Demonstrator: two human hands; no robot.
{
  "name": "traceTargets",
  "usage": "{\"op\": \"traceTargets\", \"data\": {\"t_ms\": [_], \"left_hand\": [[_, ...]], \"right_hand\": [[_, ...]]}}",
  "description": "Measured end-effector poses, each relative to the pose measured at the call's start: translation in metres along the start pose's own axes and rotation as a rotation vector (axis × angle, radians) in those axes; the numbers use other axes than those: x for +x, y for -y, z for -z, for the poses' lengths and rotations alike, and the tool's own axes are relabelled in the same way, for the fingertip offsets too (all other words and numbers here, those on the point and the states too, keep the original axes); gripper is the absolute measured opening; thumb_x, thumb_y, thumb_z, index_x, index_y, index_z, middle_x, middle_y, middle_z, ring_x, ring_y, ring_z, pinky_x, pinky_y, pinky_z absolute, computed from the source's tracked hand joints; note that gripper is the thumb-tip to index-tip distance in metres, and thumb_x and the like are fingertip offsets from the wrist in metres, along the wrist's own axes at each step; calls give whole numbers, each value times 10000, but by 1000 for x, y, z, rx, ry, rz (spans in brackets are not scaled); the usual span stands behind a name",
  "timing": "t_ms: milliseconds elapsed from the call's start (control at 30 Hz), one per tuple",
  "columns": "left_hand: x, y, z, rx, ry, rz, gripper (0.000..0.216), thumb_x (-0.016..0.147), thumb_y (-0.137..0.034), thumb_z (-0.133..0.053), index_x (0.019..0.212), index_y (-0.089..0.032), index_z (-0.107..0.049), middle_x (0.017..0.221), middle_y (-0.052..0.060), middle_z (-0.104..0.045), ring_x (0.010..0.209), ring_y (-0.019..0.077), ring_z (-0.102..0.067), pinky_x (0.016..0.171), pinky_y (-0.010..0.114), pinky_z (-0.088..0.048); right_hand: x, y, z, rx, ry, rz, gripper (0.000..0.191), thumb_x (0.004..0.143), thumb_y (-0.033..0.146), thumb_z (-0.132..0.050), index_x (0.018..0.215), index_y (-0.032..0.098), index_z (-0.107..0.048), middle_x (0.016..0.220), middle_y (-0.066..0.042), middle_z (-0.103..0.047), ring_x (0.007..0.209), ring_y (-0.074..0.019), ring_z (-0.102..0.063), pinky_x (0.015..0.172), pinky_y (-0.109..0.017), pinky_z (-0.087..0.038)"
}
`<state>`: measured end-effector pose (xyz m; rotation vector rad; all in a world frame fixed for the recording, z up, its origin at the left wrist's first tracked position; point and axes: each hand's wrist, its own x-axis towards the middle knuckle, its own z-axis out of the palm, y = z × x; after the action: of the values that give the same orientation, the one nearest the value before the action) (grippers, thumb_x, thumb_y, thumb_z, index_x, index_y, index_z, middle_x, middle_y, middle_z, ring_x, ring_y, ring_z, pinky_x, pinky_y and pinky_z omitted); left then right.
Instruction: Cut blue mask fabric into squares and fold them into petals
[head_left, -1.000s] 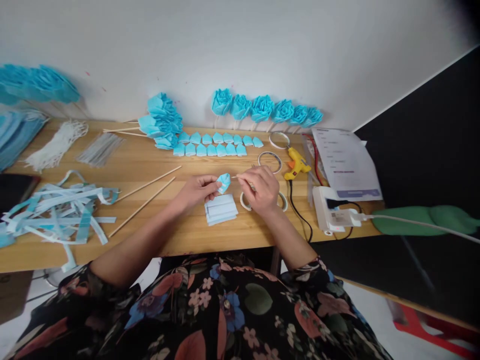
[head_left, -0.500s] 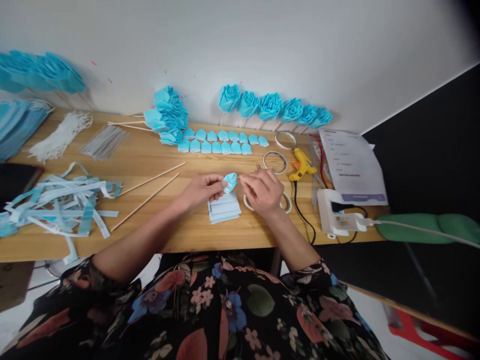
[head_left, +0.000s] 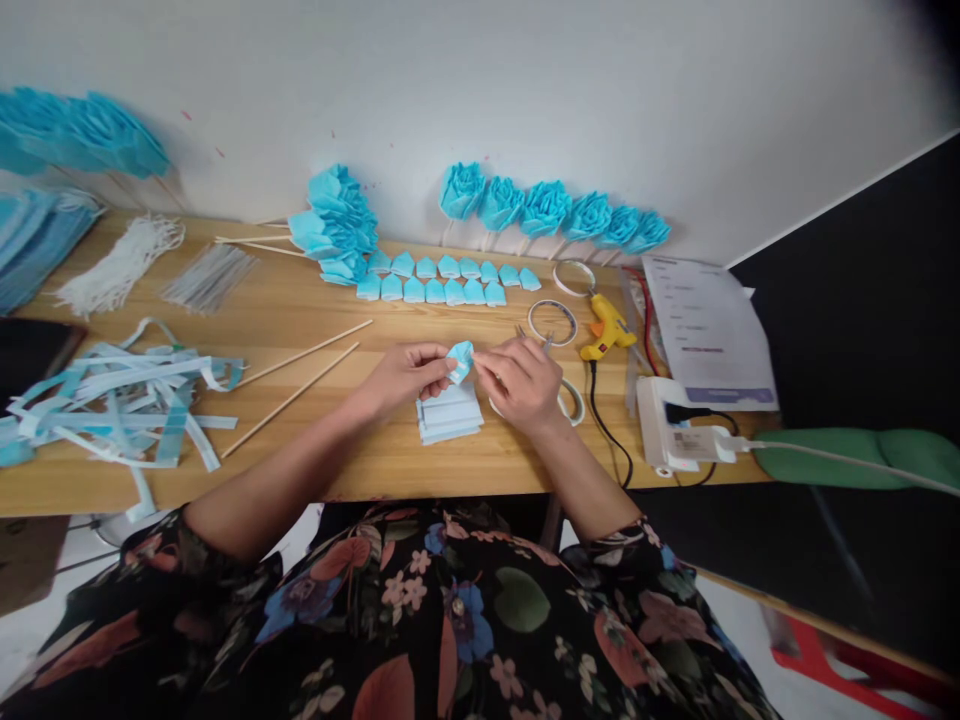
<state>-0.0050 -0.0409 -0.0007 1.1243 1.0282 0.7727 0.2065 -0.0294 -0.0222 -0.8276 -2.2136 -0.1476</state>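
Observation:
A small folded blue petal [head_left: 460,360] is pinched between the thumb and fingers of my left hand [head_left: 417,374]. My right hand [head_left: 523,378] is closed, its thumb and fingertip against the petal's right edge; anything thin between them is too small to make out. Beneath the petal lies a stack of pale blue fabric pieces [head_left: 450,415]. Two pointed metal tips [head_left: 548,341] show just beyond my right knuckles, the rest hidden by the hand. Behind, two rows of folded petals [head_left: 435,291] lie on the wooden table [head_left: 375,465].
Blue fabric flowers [head_left: 545,208] on sticks lean on the wall, with more flowers [head_left: 337,228] left. Tape rolls [head_left: 553,323], a yellow glue gun [head_left: 606,327], and a white power strip [head_left: 679,430] stand right. Leftward are wooden sticks [head_left: 292,400] and fabric strips [head_left: 112,405].
My right fingertips have moved left and closed in against the petal, where a thin gap showed before. My left hand keeps its hold, the petal slightly turned.

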Motion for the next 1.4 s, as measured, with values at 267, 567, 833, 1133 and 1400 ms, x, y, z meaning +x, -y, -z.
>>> {"op": "traceTargets", "data": {"t_ms": [267,567,833,1133,1400], "left_hand": [[0,2,0,-31,-3,-2,311,755,-447,-721,755,-155,-615,576,-35,-541,523,74,-470,513,218,-346],[-1,0,0,11,-33,10,254,805,-402,-684,792,-156,-625,587,-28,-553,523,76,-477,512,211,-348],[-1,0,-1,110,-34,-37,264,777,-414,-679,791,-160,-611,595,-32,-548,536,86,-488,514,216,-373],[0,3,-3,209,-24,-96,258,777,-420,-645,758,-169,-589,605,-28,-533,559,93,-478,538,227,-369],[1,3,-2,199,-44,-74,214,793,-367,-627,756,-160,-586,604,-29,-538,551,91,-483,540,224,-373]], "right_hand": [[6,5,2,174,23,-78,199,931,234,-571,1075,234,-707,934,-62,-715,838,-207,-616,754,-377,-494],[6,5,-2,662,66,-625,367,985,432,-480,1286,248,-580,910,-34,-661,845,-182,-643,734,-325,-529],[9,8,-7,1048,247,-733,516,866,500,-660,1309,252,-566,875,-4,-594,790,-150,-589,672,-269,-521],[6,8,-11,1001,240,-737,497,849,455,-681,1293,247,-599,812,17,-568,708,-126,-548,622,-247,-475],[5,2,-7,975,195,-752,407,945,462,-556,1297,271,-629,818,11,-624,692,-135,-606,675,-286,-523]]}}
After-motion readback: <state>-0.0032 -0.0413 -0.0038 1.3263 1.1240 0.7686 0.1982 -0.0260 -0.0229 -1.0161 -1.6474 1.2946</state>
